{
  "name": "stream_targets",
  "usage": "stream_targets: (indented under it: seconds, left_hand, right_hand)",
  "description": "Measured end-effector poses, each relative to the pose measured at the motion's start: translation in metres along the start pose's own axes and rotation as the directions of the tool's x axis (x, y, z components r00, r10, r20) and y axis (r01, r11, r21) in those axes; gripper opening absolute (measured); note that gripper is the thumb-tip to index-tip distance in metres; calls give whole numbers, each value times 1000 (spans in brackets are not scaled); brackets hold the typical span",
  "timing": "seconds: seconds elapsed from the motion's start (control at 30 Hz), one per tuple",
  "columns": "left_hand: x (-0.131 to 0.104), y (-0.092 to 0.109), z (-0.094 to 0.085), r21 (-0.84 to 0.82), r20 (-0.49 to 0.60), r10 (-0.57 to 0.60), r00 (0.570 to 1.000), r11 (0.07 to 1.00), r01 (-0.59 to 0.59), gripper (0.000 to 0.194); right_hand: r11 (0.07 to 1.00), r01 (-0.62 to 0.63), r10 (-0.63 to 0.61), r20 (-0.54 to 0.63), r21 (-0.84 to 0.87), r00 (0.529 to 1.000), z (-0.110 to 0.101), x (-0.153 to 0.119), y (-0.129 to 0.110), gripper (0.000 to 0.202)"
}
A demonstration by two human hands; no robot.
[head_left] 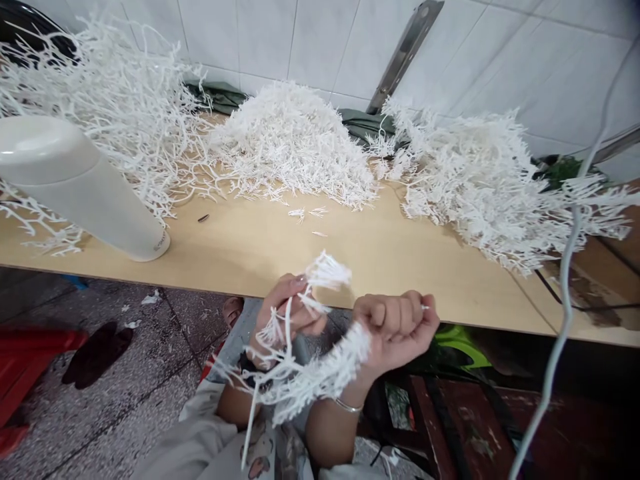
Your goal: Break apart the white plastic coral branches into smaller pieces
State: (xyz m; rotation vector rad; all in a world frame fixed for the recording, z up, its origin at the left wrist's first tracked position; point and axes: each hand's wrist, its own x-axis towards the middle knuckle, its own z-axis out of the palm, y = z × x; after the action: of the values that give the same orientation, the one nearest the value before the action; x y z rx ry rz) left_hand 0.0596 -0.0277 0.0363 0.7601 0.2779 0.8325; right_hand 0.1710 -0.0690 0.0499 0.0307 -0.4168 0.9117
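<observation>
Closed fingers of my left hand [287, 310] pinch a bare-stemmed white plastic branch [289, 333], with a feathery white sprig [327, 272] at the fingertips. Its thin stems hang down over my lap. To the right, my right hand [397, 327] is curled into a fist, a tiny white tip showing by the thumb. A bushy bunch of white plastic sprigs [320, 383] comes out at the little-finger side of this fist. What lies inside the fist is mostly hidden. Both hands are at the table's front edge.
On the wooden table [250, 247] lie a branchy white heap [115, 113], a middle pile of sprigs [295, 147] and a right-hand pile [475, 173]. A white bottle [85, 193] stands at left. A grey cable [567, 293] hangs at right. A red stool [35, 360] is on the floor.
</observation>
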Motion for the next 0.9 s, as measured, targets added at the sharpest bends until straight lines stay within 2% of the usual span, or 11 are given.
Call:
stream_targets:
  seconds: [0.1, 0.2, 0.27, 0.3, 0.37, 0.4, 0.43, 0.5, 0.63, 0.77, 0.9]
  left_hand:
    - [1, 9, -5, -92, 44, 98, 994, 991, -94, 65]
    - [-2, 14, -6, -69, -30, 128, 991, 989, -130, 60]
    - [-5, 14, -6, 2, -118, 130, 984, 991, -131, 57]
    - [-6, 14, -6, 42, -149, 129, 980, 991, -124, 55]
    - [-9, 13, -6, 112, -177, 140, 974, 986, -121, 53]
    - [-10, 13, -7, 136, -181, 150, 972, 983, -127, 52]
    - [-10, 13, -7, 156, -187, 159, 969, 979, -130, 52]
    - [-11, 13, -8, 186, -211, 167, 963, 974, -128, 50]
    - [-13, 16, -10, 265, -238, 164, 957, 959, -99, 48]
    - [-16, 21, -11, 294, -178, 166, 970, 950, -108, 50]
    - [-19, 20, -10, 216, -167, 155, 974, 969, -117, 51]
  right_hand:
    - [966, 151, -144, 50, -210, 988, 2, 5, -8, 43]
    - [836, 246, -200, 145, -490, 969, 11, 10, -6, 35]
    - [605, 254, -209, 158, -754, 965, 12, 15, 2, 20]
    - [422, 229, -180, 166, -877, 970, 10, 18, 6, 12]
    - [23, 176, -69, 174, -984, 982, 4, 21, 13, 23]
    - [-112, 165, -4, 167, -980, 986, 1, 21, 16, 33]
    - [-172, 160, 50, 154, -972, 987, -1, 19, 18, 38]
    - [-118, 133, 101, 121, -984, 987, -3, 12, 18, 31]
    - [149, 107, 285, 147, -983, 947, 6, -5, 15, 18]
    - [125, 214, 379, 245, -969, 892, 15, -12, 17, 3]
    - [149, 269, 319, 303, -952, 898, 14, -17, 20, 8]
